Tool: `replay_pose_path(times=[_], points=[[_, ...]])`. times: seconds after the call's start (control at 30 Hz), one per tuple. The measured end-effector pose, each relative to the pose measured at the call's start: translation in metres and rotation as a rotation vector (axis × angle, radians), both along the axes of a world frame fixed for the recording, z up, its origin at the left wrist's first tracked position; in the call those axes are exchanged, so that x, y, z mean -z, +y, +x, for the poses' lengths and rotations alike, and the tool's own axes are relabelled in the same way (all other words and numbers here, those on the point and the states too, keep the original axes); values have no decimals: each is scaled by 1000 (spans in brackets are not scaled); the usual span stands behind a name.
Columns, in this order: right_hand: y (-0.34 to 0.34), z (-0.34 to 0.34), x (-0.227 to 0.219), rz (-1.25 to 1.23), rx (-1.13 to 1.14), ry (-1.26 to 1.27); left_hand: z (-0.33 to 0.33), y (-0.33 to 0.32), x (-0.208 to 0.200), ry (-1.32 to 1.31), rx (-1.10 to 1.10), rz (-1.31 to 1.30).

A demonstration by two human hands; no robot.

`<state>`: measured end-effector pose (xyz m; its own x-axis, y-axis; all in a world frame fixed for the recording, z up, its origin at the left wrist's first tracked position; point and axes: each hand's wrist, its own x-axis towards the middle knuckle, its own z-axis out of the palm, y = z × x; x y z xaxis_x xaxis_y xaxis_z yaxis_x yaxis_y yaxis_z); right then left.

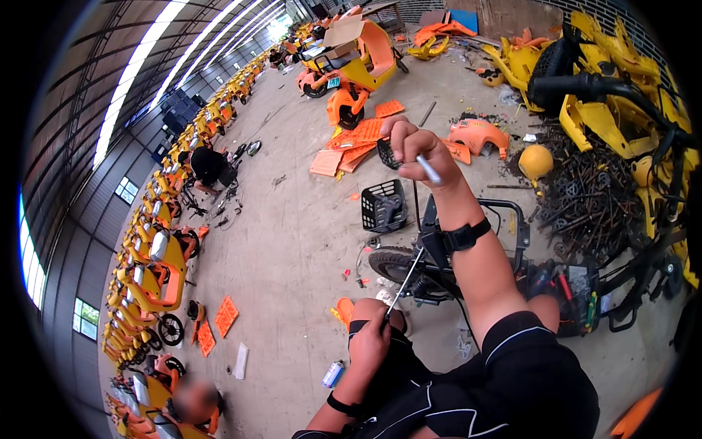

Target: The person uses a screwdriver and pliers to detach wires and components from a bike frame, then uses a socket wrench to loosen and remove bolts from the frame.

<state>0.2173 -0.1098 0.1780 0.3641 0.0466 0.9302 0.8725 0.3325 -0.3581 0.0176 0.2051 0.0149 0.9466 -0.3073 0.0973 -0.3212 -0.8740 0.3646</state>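
My right hand [423, 150] is raised, its fingers wrapped round a silver metal rod [430, 170] whose end sticks out of the fist. A thin dark shaft [417, 205] runs down below that hand toward a stripped black scooter frame [519, 234]; whether it joins the rod is hidden. Lower down, near my knee, my left hand [371, 347] grips the dark handle of a long screwdriver [404, 287]. Its silver shaft slants up to the frame, beside the black wheel [391, 263]. Whether the tip touches the frame is too small to tell.
Beyond the wheel lies a black basket [384, 205]. Orange panels [355, 146] and a yellow-orange scooter [365, 62] stand farther off. At right are a metal parts heap [589, 205] and yellow covers [599, 124]. Scooters [157, 256] line the left; another person [208, 167] crouches there.
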Motion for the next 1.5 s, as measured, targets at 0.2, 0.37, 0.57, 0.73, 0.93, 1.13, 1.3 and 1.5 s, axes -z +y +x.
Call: replay_pose_path(times=[0.2,0.37,0.57,0.73,0.93,1.13,1.3,1.5], points=[[6,14,15,188,-385,-83,1,-1,2,-5,7,-6],[-3,8,19,217,55,227,5,0,17,-42,-7,-64],[1,19,22,238,674,270,1,-6,-2,51,-36,-52],[22,-28,4,162,402,499,-5,-9,-10,10,33,-123],[20,-44,1,262,143,531,-17,-12,-33,-14,13,-102],[-21,-34,6,163,-711,545,-33,-12,-43,80,-59,-123],[-18,-25,10,-46,-848,578,-41,-4,-45,92,-66,-77],[-6,-24,-9,109,-211,975,-47,-1,-41,111,-81,-48]])
